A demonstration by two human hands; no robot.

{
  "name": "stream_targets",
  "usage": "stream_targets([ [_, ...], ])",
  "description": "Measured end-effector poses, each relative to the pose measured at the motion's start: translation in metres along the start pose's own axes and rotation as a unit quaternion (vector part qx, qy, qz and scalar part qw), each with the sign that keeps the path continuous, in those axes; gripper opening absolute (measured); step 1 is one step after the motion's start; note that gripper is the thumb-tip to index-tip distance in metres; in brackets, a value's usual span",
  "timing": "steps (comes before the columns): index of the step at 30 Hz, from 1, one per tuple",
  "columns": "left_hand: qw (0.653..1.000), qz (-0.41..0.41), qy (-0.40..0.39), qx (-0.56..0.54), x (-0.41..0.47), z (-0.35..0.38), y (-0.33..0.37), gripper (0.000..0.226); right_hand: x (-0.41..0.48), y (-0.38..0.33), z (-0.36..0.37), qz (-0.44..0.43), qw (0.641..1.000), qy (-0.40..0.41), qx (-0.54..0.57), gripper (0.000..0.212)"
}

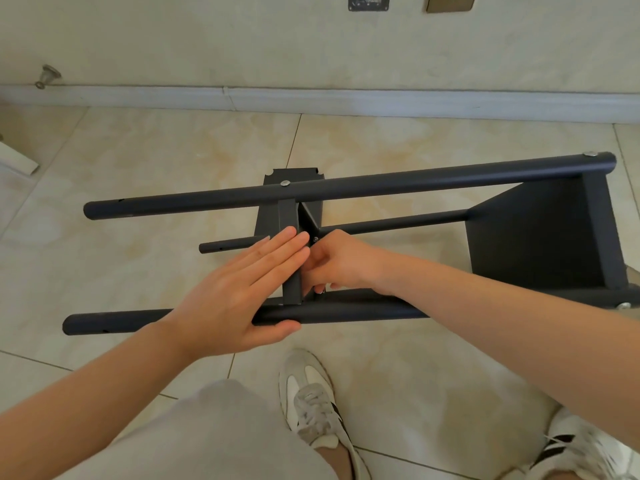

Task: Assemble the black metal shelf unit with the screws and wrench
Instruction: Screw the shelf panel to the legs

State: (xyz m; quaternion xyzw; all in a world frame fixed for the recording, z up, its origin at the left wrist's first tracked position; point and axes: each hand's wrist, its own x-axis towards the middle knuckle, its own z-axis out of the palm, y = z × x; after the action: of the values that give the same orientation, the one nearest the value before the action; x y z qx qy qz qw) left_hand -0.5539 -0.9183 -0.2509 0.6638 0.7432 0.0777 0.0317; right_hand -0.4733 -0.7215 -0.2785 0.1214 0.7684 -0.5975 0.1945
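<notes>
The black metal shelf unit [540, 237] lies on its side on the tiled floor. Its long tubes [381, 183] run left to right. Silver screw heads [284, 183] show on the far tube. My left hand [235, 292] lies flat with straight fingers on the edge of the middle shelf panel [289, 216], and its thumb is along the near tube [114, 322]. My right hand [341, 266] reaches between the tubes just right of that panel. Its fingers are curled and pinch a small silvery part [320, 291] by the near tube. What that part is stays hidden.
A wall and a grey skirting board [346, 102] run across the back, with a door stopper [48, 76] at the left. A white object [17, 159] lies at the left edge. My shoes [311, 403] and knee are just in front of the shelf.
</notes>
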Motion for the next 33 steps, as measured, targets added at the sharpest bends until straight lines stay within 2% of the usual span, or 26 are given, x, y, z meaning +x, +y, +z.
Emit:
stream_targets([
  [13, 1.0, 0.001, -0.003, -0.001, -0.001, 0.002, -0.001, 0.082, 0.002, 0.005, -0.007, 0.045, 0.991, -0.107, 0.073, 0.007],
  [27, 1.0, 0.005, 0.004, 0.013, -0.002, 0.002, -0.002, 0.082, 0.011, 0.0, -0.01, 0.11, 0.981, -0.147, 0.06, 0.005],
  [33, 1.0, 0.012, 0.009, 0.013, -0.002, 0.003, -0.002, 0.081, 0.013, -0.001, -0.011, 0.14, 0.971, -0.178, 0.072, 0.019],
])
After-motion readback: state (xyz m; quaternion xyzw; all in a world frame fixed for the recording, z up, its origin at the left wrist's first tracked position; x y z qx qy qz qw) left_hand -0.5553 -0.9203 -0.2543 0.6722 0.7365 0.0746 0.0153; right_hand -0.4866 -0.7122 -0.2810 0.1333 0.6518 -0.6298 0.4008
